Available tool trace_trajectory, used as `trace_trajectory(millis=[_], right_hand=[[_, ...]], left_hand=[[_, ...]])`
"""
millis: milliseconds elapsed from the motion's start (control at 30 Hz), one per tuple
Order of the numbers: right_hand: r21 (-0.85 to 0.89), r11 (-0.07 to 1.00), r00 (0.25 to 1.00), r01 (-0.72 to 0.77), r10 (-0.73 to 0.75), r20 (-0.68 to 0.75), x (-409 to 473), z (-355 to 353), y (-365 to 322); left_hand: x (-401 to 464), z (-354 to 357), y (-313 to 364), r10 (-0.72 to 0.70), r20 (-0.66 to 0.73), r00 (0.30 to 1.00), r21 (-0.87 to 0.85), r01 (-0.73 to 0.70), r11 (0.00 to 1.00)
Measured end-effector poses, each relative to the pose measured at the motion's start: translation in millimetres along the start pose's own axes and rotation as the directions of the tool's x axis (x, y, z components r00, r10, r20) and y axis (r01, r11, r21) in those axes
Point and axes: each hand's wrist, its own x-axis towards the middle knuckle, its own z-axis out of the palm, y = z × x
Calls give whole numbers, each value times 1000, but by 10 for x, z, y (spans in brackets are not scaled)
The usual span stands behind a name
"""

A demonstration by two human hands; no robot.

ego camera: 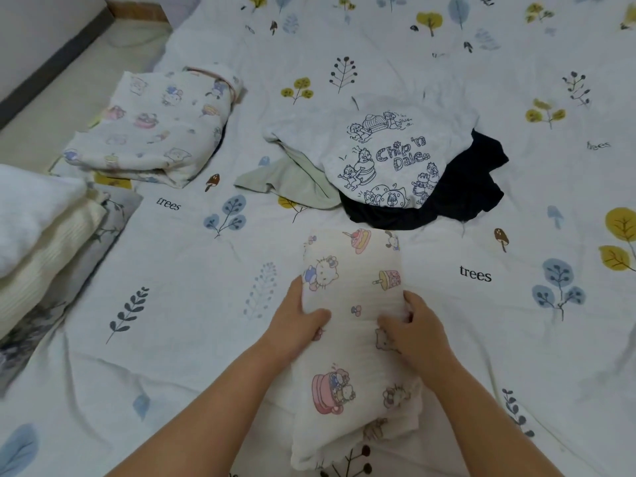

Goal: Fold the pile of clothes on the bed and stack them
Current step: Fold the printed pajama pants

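A white cartoon-print garment [354, 284] lies in a long narrow strip on the bed in front of me. My left hand [303, 315] grips its left edge with the thumb on top. My right hand [409, 328] grips its right edge, fingers curled into the fabric. Beyond it sits the unfolded pile: a white "Chip 'n Dale" shirt [389, 156] on top, a pale green garment [292, 184] sticking out to the left, and a dark navy garment [457, 194] underneath. A folded cartoon-print garment [155, 129] lies at the far left of the bed.
The bed sheet [192, 304] is white with leaf and tree prints. White and cream pillows or blankets [38, 228] are stacked at the left edge. The floor and a wall [51, 63] show beyond the bed's upper left corner.
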Motion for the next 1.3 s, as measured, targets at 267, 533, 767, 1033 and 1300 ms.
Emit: trace_trajectory(millis=[267,533,767,1033,1300], right_hand=[[182,980,997,79,-78,-8,-257,-69,-224],[289,932,970,217,-239,43,-414,-48,-1080],[356,883,929,306,-359,92,-320,286,-2148],[373,858,918,353,-394,39,243,1176,-3256],[354,844,898,403,-439,23,1169,2038,-3914]], left_hand=[[-225,-118,171,126,-132,983,-71,-136,988],[-393,-769,817,228,-251,941,36,-226,973],[-211,-1779,1524,320,-296,900,156,-285,946],[470,-3087,2072,368,-249,896,357,-268,895],[1433,-4020,2178,252,-220,942,271,-189,944]])
